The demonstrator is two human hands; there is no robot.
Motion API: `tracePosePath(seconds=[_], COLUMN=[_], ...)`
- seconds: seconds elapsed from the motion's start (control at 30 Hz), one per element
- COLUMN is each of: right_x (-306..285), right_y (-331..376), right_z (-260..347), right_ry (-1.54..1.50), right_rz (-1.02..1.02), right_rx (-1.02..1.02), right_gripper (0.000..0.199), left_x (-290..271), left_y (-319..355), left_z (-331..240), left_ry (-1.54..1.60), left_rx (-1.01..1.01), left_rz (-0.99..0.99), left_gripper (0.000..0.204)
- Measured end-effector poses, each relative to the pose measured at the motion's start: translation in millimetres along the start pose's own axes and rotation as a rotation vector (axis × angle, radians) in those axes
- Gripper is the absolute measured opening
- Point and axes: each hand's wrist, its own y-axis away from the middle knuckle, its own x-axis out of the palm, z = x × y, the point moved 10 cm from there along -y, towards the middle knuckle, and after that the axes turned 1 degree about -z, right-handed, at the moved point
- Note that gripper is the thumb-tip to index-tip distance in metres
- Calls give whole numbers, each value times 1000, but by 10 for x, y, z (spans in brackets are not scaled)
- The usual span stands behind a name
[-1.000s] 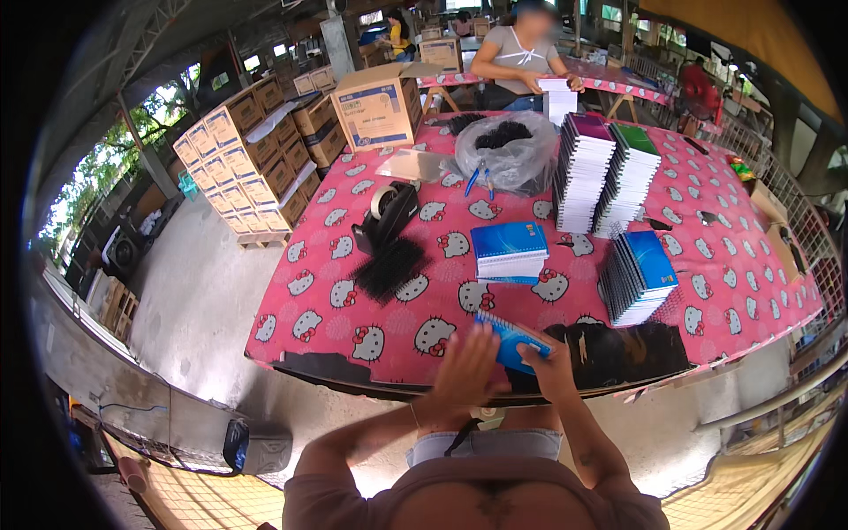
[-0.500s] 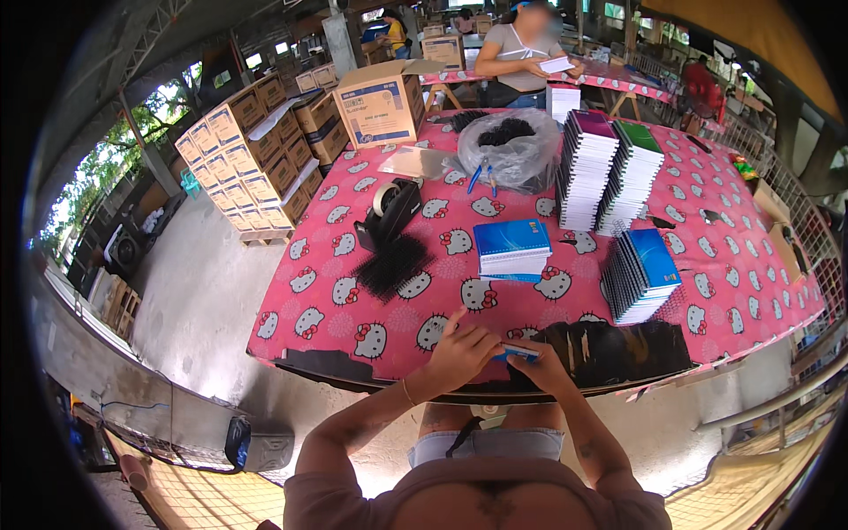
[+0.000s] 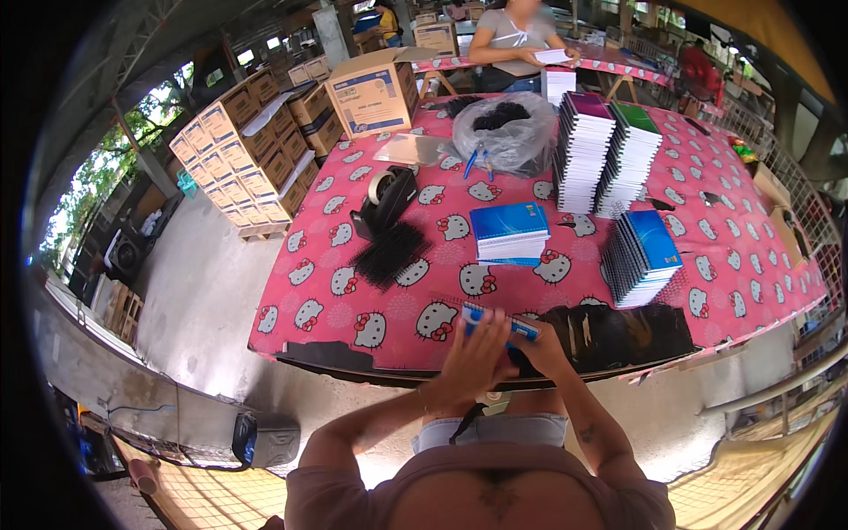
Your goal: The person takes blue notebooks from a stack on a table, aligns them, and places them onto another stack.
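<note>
A small blue-covered notebook [image 3: 526, 329] is held near the table's front edge. My right hand [image 3: 545, 350] has its fingers closed on the right end of it. My left hand [image 3: 478, 355] lies across the notebook with stretched fingers, hiding its middle; the notebook's left end shows past the fingertips. Just beyond sits a low stack of blue-covered notebooks or page blocks [image 3: 511, 233]. To the left lies a heap of black binding coils [image 3: 391, 256], beside a black tape dispenser [image 3: 386, 202]. A taller pile of blue coil-bound notebooks [image 3: 642, 259] stands to the right.
Purple-topped [image 3: 584, 155] and green-topped notebook stacks [image 3: 629, 161] stand farther back, by a clear plastic bag [image 3: 503, 132] of black coils and blue-handled pliers [image 3: 478, 161]. A large carton [image 3: 372, 95] and piled boxes [image 3: 237, 163] are at left. A co-worker [image 3: 517, 44] holds white pages opposite.
My left hand has come over the notebook, its fingers now laid along it. More of the notebook shows left of that hand. The whole view has shifted slightly.
</note>
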Motion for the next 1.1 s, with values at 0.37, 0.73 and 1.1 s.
tracePosePath(seconds=[0.37, 0.73, 1.1], right_x=[9, -11, -128], right_y=[7, -9, 3], right_z=[-248, -353, 541], right_ry=[207, 226, 387], right_rz=[34, 101, 92], right_rx=[-18, 17, -201], right_gripper=[29, 33, 30], left_x=[125, 91, -268], left_y=[-116, -178, -459], left_z=[-107, -118, 269], left_ry=[74, 162, 428], left_rx=[-43, 41, 20], left_rz=[-2, 17, -176], left_gripper=[86, 82, 18])
